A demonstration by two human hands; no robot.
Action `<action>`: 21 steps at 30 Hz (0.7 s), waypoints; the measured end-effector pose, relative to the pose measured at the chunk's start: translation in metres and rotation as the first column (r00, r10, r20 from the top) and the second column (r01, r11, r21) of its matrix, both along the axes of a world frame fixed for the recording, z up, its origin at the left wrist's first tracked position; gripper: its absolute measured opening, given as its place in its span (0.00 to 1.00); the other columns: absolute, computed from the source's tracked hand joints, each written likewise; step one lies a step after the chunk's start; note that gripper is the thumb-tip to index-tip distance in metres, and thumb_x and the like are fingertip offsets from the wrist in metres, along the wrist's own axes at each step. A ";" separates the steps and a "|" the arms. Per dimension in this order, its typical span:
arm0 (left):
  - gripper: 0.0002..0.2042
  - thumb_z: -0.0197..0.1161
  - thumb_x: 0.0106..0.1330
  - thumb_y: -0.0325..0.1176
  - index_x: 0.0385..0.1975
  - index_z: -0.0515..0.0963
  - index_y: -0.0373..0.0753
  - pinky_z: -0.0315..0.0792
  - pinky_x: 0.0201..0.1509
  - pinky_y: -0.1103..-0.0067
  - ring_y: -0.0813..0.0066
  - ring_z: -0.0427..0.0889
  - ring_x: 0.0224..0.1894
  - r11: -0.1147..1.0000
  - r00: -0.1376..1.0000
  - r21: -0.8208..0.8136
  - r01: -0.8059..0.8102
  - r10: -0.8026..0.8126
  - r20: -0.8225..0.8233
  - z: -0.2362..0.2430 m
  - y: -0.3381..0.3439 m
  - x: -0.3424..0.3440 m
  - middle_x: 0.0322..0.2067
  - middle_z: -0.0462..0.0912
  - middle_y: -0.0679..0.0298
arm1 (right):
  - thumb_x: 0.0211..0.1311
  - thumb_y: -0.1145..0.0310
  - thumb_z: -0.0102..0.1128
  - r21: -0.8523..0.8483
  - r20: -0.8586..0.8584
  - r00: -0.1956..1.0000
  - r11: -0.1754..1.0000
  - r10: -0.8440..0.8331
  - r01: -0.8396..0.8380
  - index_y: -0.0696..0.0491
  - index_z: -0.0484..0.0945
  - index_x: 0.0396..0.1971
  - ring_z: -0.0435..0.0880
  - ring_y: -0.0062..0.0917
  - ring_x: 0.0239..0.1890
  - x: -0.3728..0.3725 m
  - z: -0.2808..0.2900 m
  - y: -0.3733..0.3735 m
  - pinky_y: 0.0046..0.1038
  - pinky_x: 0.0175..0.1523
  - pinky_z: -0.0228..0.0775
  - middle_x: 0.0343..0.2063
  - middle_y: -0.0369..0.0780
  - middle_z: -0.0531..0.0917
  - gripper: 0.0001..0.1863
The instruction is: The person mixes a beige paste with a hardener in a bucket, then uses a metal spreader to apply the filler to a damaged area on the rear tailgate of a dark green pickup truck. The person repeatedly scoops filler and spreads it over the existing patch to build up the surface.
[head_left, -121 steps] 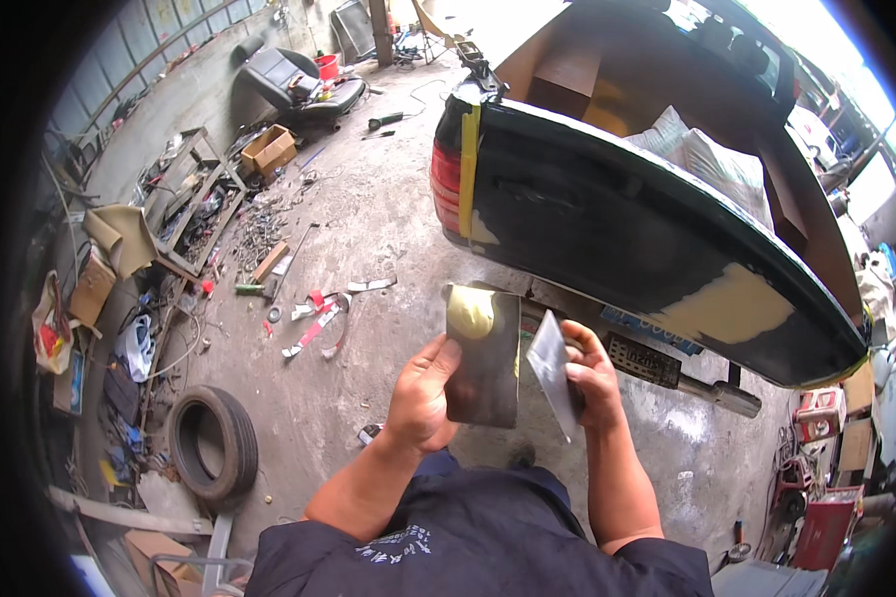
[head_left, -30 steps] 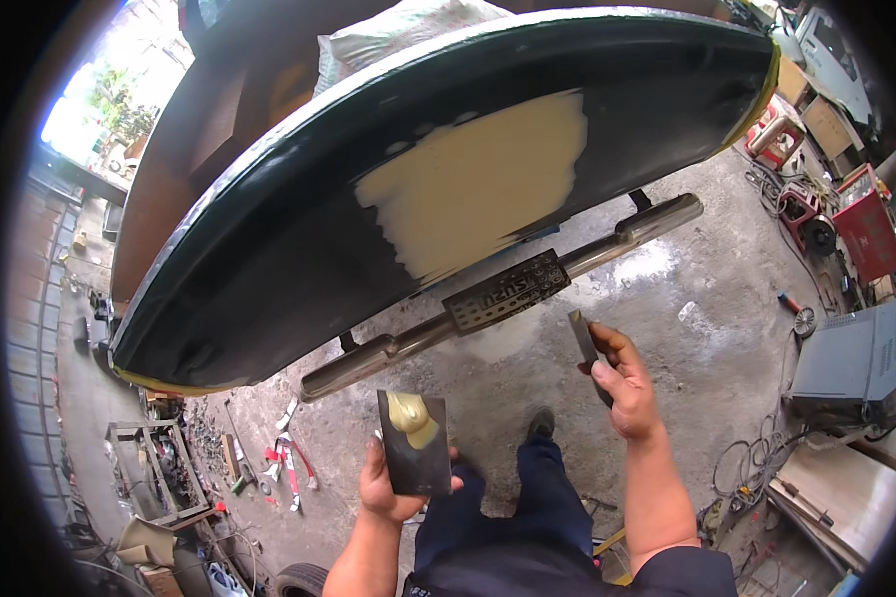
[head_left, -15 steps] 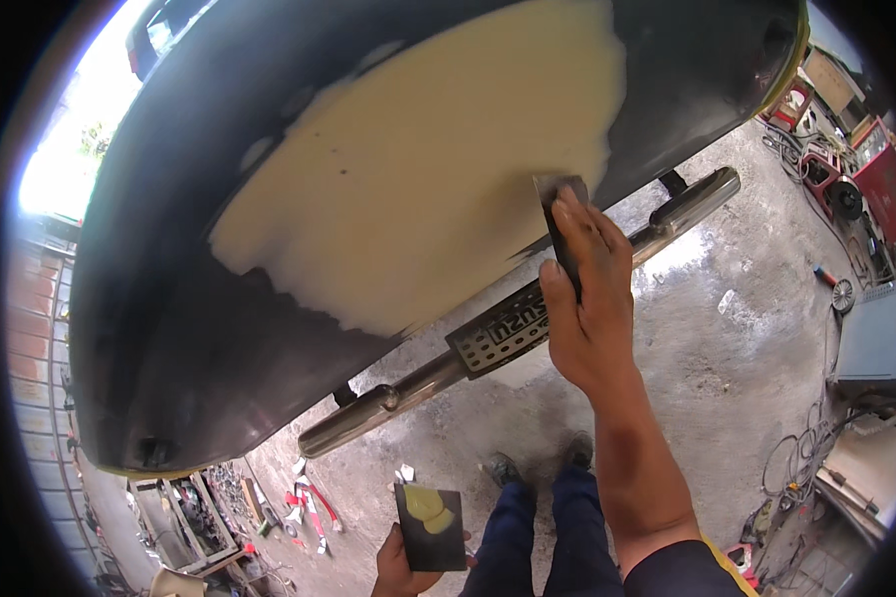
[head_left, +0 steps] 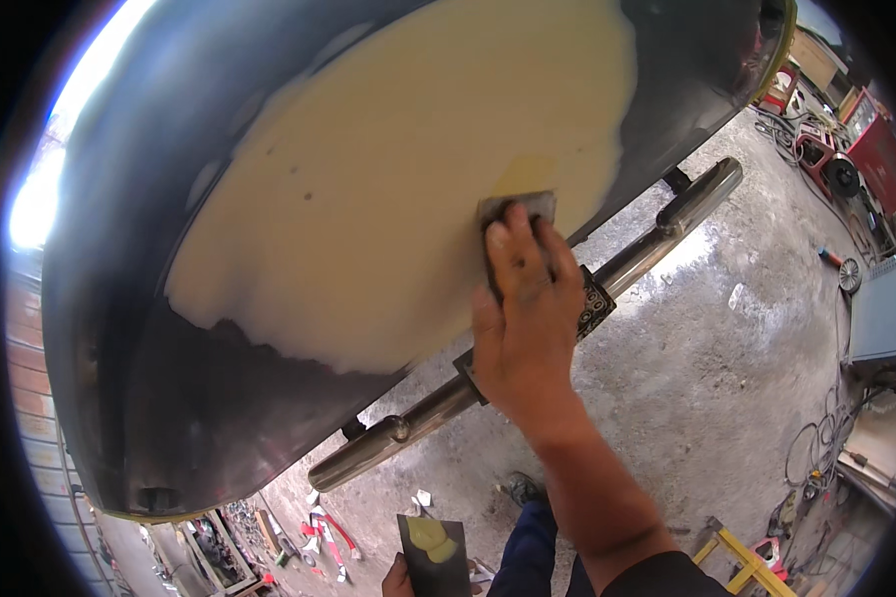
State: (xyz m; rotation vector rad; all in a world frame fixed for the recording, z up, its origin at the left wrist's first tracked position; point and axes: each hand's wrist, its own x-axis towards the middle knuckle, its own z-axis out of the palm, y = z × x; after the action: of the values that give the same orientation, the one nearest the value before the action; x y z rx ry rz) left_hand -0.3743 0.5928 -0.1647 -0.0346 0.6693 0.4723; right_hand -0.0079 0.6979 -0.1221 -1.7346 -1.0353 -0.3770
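A dark curved vehicle panel (head_left: 129, 378) fills the upper left, with a broad cream patch of body filler (head_left: 398, 179) spread over it. My right hand (head_left: 528, 318) grips a flat dark putty spreader (head_left: 543, 204), its edge against the lower right part of the patch. Just above that edge lies a yellower streak of filler (head_left: 526, 174). Low in the picture, my left hand (head_left: 396, 577) holds a dark rectangular plate (head_left: 438, 577) carrying a dollop of yellow putty (head_left: 431, 538). Most of my left hand is cut off by the lower edge.
Below the panel runs a shiny tubular bar (head_left: 438, 406), crossing under my right wrist. Tools and scraps (head_left: 324, 532) litter the concrete floor (head_left: 707, 368) at lower left. On the right stand a red machine (head_left: 881, 149), a grey cabinet (head_left: 884, 308) and loose cables. A yellow frame (head_left: 742, 557) lies near my right elbow.
My right hand has moved left with the spreader, which now lies flatter on the patch. A yellow streak now shows above it. The plate in my left hand sits slightly lower in view.
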 end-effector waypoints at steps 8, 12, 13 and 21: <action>0.36 0.43 0.69 0.58 0.69 0.50 0.39 0.64 0.53 0.34 0.40 0.70 0.60 1.000 0.996 -0.006 0.031 -0.031 -0.081 0.001 0.001 -0.004 0.65 0.62 0.51 | 0.58 0.73 0.55 -0.022 0.007 1.000 1.000 -0.020 0.020 0.54 0.73 0.57 0.65 0.41 0.61 -0.026 -0.019 -0.007 0.39 0.62 0.53 0.62 0.41 0.71 0.24; 0.37 0.44 0.69 0.59 0.69 0.50 0.39 0.63 0.54 0.34 0.39 0.69 0.60 0.996 0.994 0.026 0.083 -0.081 -0.067 0.001 -0.001 -0.007 0.65 0.62 0.51 | 0.58 0.73 0.55 -0.159 -0.117 0.992 0.987 -0.041 0.022 0.53 0.70 0.60 0.64 0.39 0.62 -0.019 0.011 -0.033 0.39 0.62 0.52 0.63 0.40 0.70 0.26; 0.37 0.44 0.69 0.59 0.69 0.50 0.39 0.63 0.54 0.34 0.39 0.69 0.60 0.995 0.993 0.038 0.096 -0.093 -0.070 0.001 0.000 -0.006 0.65 0.62 0.51 | 0.59 0.73 0.54 -0.089 -0.113 0.992 0.995 -0.053 0.043 0.54 0.69 0.61 0.63 0.40 0.63 -0.011 0.014 -0.034 0.39 0.63 0.52 0.63 0.41 0.69 0.27; 0.36 0.42 0.69 0.59 0.69 0.51 0.39 0.64 0.53 0.34 0.38 0.69 0.59 0.999 0.998 -0.002 0.054 -0.054 -0.042 0.009 0.005 -0.003 0.64 0.63 0.50 | 0.59 0.74 0.52 0.114 -0.087 0.992 0.989 -0.088 0.098 0.58 0.65 0.63 0.63 0.46 0.60 0.011 0.042 0.004 0.42 0.65 0.52 0.64 0.47 0.67 0.29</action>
State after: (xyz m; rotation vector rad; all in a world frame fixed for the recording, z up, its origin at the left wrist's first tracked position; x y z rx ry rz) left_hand -0.3771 0.5975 -0.1554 -0.0077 0.7098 0.4219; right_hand 0.0035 0.7022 -0.0800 -1.6816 -0.8585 -0.4150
